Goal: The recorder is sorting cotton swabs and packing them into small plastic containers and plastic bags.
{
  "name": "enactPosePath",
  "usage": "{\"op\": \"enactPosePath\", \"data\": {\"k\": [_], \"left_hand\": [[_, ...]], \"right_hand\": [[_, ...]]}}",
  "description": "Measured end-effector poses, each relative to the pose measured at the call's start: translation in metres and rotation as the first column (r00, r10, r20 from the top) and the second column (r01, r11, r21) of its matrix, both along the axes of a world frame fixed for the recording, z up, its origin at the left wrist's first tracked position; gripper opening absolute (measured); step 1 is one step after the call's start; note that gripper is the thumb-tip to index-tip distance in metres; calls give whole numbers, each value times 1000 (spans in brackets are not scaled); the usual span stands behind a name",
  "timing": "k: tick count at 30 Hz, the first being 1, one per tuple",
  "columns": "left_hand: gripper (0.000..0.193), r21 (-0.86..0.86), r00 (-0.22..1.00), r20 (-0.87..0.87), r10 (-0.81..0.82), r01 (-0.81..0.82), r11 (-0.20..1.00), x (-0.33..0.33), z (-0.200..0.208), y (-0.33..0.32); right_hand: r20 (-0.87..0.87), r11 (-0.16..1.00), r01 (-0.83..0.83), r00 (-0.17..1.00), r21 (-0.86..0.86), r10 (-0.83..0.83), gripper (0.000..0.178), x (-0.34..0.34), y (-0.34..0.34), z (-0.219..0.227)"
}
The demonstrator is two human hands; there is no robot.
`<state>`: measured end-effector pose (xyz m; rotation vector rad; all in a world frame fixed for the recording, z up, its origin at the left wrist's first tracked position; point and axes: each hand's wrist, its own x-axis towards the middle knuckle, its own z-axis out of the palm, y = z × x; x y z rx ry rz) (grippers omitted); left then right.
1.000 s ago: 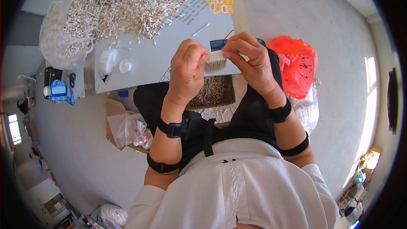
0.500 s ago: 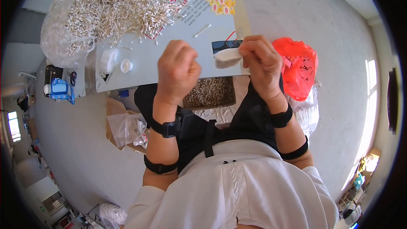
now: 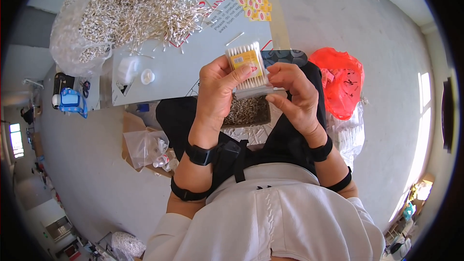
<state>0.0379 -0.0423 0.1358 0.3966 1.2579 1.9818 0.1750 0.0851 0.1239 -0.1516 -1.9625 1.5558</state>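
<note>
My left hand [image 3: 217,84] is closed on a clear pack of cotton swabs [image 3: 247,75], its thumb pressed on the yellow label card. White swab tips line the pack's upper end, and a transparent flap hangs at its lower end. Just right of the pack is my right hand [image 3: 297,94], thumb and forefinger apart, fingertips close to the pack's edge. Whether they touch the flap is hard to see. Below the hands, between my knees, a box of loose swabs [image 3: 249,112] is partly hidden by my left hand.
A big plastic bag [image 3: 67,43] spills a heap of loose swabs [image 3: 140,14] over the table [image 3: 166,79]. Yellow label cards [image 3: 255,6] lie at the far edge. Two small white containers [image 3: 147,76] stand at left. A red plastic bag [image 3: 340,87] hangs at right.
The swab pack has passed from my right hand to my left and turned so its label faces up. My right hand has let go and lowered slightly; the left has moved right.
</note>
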Motion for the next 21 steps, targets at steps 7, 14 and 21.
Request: {"op": "enactPosePath", "data": {"k": [7,14,21], "left_hand": [[28,-91,949,-316,-23,-6,996,14,11,-1],[31,44,779,-619,99,-91,995,14,20,-1],[28,36,642,-763,78,-79,996,11,16,-5]], "right_hand": [[57,951,-31,997,-309,51,34,-12,1,-4],[59,983,-20,998,-185,31,27,-12,-1,8],[-4,983,-54,999,-173,54,23,-12,-4,12]]}}
